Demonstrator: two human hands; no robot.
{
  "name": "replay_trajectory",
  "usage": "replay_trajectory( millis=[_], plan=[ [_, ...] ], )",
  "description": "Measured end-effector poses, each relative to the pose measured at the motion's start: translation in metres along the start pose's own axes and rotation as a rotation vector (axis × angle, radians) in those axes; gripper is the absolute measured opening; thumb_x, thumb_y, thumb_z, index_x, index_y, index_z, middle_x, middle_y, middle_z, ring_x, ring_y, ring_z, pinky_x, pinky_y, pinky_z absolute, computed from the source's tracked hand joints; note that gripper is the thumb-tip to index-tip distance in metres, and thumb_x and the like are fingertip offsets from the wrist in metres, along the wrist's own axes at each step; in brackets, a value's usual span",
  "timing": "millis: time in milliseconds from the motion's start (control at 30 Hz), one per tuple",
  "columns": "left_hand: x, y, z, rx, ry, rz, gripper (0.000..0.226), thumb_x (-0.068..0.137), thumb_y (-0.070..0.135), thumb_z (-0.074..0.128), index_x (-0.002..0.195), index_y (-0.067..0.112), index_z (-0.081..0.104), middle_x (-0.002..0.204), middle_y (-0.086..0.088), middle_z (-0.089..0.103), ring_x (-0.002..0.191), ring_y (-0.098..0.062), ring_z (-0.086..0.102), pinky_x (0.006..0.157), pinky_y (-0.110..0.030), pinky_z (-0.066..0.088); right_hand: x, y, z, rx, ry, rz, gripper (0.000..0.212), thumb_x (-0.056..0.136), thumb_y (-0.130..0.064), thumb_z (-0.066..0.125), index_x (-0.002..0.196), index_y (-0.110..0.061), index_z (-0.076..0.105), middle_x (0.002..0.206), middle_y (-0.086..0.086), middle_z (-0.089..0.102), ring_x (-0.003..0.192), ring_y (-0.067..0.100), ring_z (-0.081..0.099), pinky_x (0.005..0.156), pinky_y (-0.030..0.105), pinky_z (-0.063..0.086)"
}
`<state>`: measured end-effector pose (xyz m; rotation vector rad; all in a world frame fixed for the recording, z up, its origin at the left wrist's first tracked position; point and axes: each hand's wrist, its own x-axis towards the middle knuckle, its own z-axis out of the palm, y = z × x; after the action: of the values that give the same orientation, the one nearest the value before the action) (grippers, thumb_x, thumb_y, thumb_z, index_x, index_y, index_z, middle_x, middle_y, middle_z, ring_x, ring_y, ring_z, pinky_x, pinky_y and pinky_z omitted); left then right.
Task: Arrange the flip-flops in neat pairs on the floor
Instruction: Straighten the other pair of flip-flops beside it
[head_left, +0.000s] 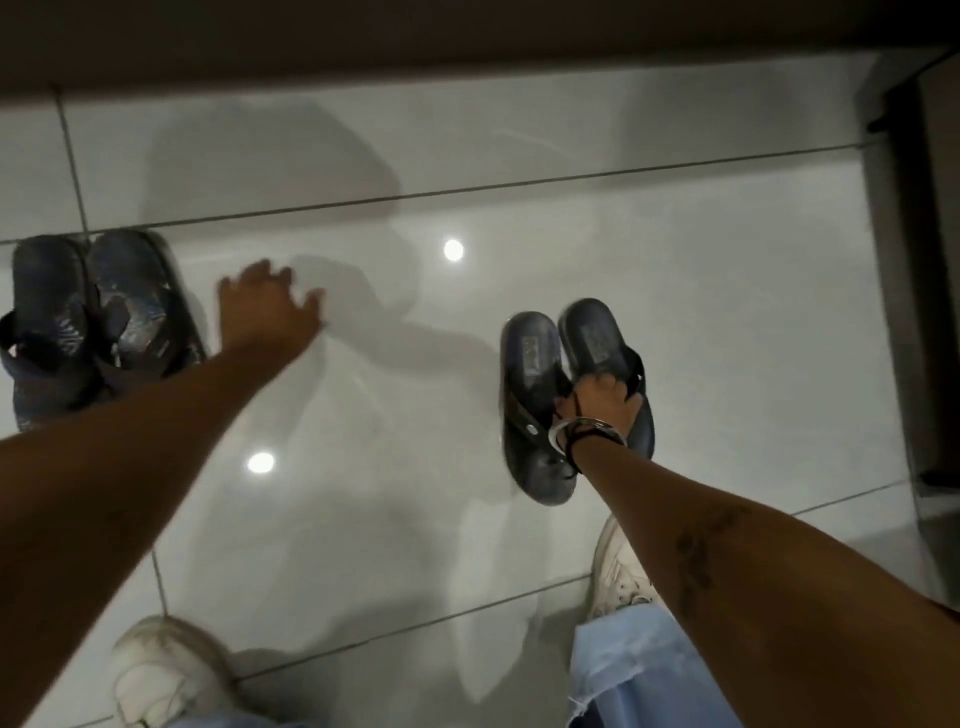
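head view: right hand (602, 397) clenched on straps of dark flip-flop pair (571, 395), soles side by side, long axis running away from person, right of centre on tiled floor (519, 156). left hand (265, 306) empty, fingers spread wide, just beside blue pair (98, 322) at far left. pairs well apart; right hand alone has hold.

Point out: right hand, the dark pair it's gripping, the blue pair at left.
right hand (605, 397), head view, on the knuckles
dark pair (532, 353), head view, on the left flip-flop's footbed
blue pair (130, 291), head view, on the right flip-flop's footbed
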<state>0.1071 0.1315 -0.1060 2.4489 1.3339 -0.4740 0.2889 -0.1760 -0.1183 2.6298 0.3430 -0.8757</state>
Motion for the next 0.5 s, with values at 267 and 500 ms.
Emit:
replay_trajectory(
  millis=[267, 500],
  plan=[
    [-0.013, 0.112, 0.068, -0.045, -0.225, -0.080, 0.070, 0.095, 0.052, 0.041, 0.142, 0.000, 0.035, 0.158, -0.024, 0.010, 0.146, -0.035, 0.011, 0.116, -0.051, 0.014, 0.026, 0.022, 0.013, 0.079, -0.053, -0.078, 0.019, 0.087, -0.021, 0.052, 0.070, -0.016, 0.060, 0.083, 0.009, 0.071, 0.089, 0.031, 0.065, 0.098, 0.044, 0.038],
    [-0.014, 0.114, 0.081, -0.004, -0.223, -0.081, 0.063, 0.094, 0.050, 0.043, 0.136, 0.003, 0.042, 0.157, -0.025, 0.016, 0.144, -0.036, 0.017, 0.113, -0.052, 0.017, 0.075, -0.001, -0.052, 0.091, 0.047, -0.214, 0.034, 0.082, -0.027, 0.062, 0.055, -0.013, 0.046, 0.054, 0.002, 0.043, 0.077, 0.030, 0.061, 0.093, 0.044, 0.043]
  ],
)
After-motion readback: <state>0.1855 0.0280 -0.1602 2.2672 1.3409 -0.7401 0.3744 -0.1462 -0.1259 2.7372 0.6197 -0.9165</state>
